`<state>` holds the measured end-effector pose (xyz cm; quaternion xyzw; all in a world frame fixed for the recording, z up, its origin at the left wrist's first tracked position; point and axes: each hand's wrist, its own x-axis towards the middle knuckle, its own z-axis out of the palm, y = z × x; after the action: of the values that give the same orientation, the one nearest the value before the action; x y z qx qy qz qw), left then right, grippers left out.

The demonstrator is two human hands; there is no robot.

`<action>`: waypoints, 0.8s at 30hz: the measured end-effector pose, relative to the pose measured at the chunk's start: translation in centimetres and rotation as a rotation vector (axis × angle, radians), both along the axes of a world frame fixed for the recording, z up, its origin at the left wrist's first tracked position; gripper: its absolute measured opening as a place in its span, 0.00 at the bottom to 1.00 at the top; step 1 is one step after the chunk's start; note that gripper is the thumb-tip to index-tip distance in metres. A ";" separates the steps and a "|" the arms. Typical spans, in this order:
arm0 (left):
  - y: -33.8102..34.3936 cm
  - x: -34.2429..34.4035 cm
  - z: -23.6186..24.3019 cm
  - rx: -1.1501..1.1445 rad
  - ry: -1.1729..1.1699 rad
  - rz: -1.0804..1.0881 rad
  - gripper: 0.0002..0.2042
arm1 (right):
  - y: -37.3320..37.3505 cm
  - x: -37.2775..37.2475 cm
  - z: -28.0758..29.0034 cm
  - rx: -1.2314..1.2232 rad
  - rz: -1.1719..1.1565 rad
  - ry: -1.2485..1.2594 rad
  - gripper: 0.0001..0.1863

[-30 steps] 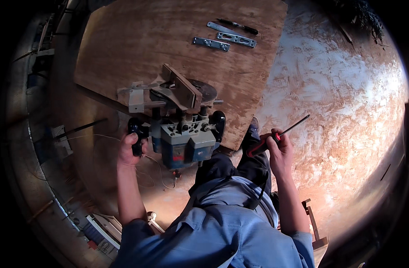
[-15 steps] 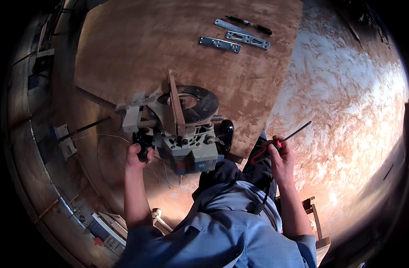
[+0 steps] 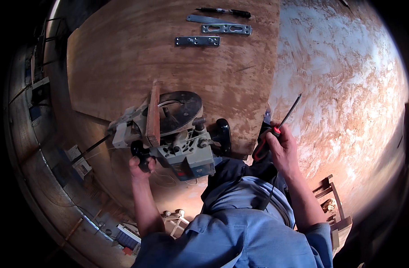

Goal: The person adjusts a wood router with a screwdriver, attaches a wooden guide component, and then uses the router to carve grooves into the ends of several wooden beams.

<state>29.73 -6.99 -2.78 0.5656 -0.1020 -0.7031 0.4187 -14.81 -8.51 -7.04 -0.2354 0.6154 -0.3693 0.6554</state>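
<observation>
A plunge router (image 3: 184,154) lies on its side at the near edge of the wooden board, its round black base (image 3: 186,107) facing away from me. My left hand (image 3: 143,167) is wrapped round the router's black knob on the left. A second black knob (image 3: 222,135) sticks out on its right. Across the base stands a wooden strip (image 3: 153,114), with a grey bracket beside it. My right hand (image 3: 282,147) grips a red and black screwdriver (image 3: 288,117), its shaft pointing up and away from me, off the board's right edge.
On the far part of the board (image 3: 110,58) lie two slotted metal plates (image 3: 197,41), a flat metal strip (image 3: 209,19) and a black pen (image 3: 224,11). A wooden stool-like frame (image 3: 336,201) stands on the floor at right. A thin cord hangs below the router.
The whole view has shifted, with the plates now farther left. The router has tilted a little in my left hand. The screwdriver now points more steeply upward.
</observation>
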 end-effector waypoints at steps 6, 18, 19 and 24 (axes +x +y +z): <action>0.0 0.2 0.0 -0.010 0.046 -0.011 0.24 | 0.0 -0.3 -0.6 -0.009 0.047 0.089 0.15; -0.3 0.5 -0.2 0.055 0.050 0.006 0.24 | -4.1 -0.4 0.3 -0.063 0.321 0.169 0.21; -0.5 0.5 -0.3 0.026 0.049 -0.029 0.24 | -4.7 -0.3 0.8 -0.078 0.349 0.189 0.22; -0.4 0.6 -0.5 0.013 0.039 -0.040 0.25 | -6.8 0.6 1.4 -0.248 0.407 0.263 0.23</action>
<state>30.36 -7.40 -3.27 0.5525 -0.1005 -0.7227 0.4028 -14.23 -15.33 -5.67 -0.4787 0.5854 -0.2690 0.5965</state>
